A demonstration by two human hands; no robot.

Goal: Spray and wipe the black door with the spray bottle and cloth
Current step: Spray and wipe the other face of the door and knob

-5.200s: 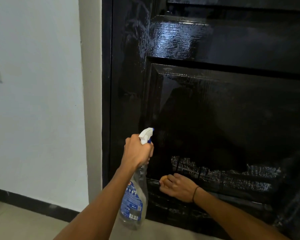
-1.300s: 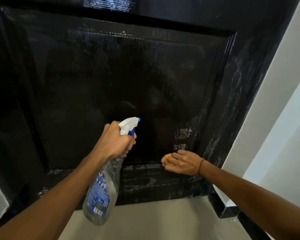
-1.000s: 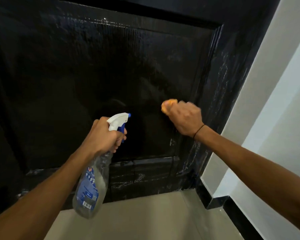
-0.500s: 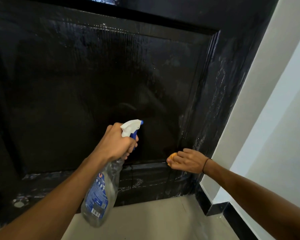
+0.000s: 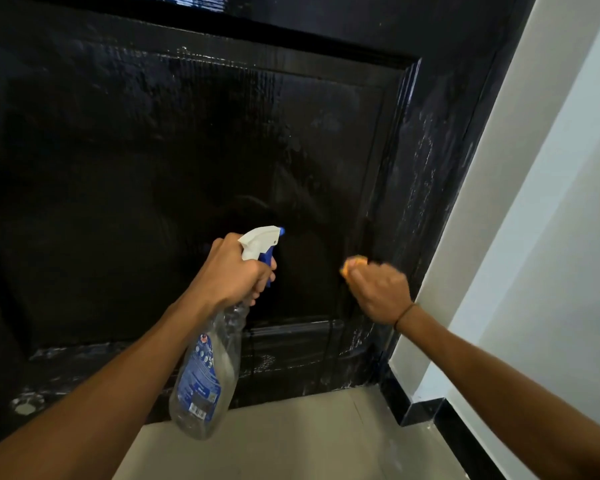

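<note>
Gripping the neck of the spray bottle [image 5: 207,372] in my left hand [image 5: 234,271], fingers curled round it just below the white trigger head, blue nozzle tip aimed at the black door [image 5: 136,168]. Bottle body clear, blue label, hanging tilted down and towards me, its base over the pale floor [image 5: 291,441]. Bottle not touching the door.

Right hand [image 5: 378,292] clenched into a fist round the orange cloth [image 5: 354,263]; only a small bunched part of cloth shows above my knuckles. Fist is at the right edge of the recessed lower panel, by the raised moulding; hand slightly blurred. Cannot tell whether the cloth is actually pressed on the surface. Thin dark band on my right wrist.

Door surface glossy, with whitish streaks down the right stile and along the bottom rail. White wall [image 5: 551,237] with black skirting [image 5: 430,414] to the right of the door
</note>
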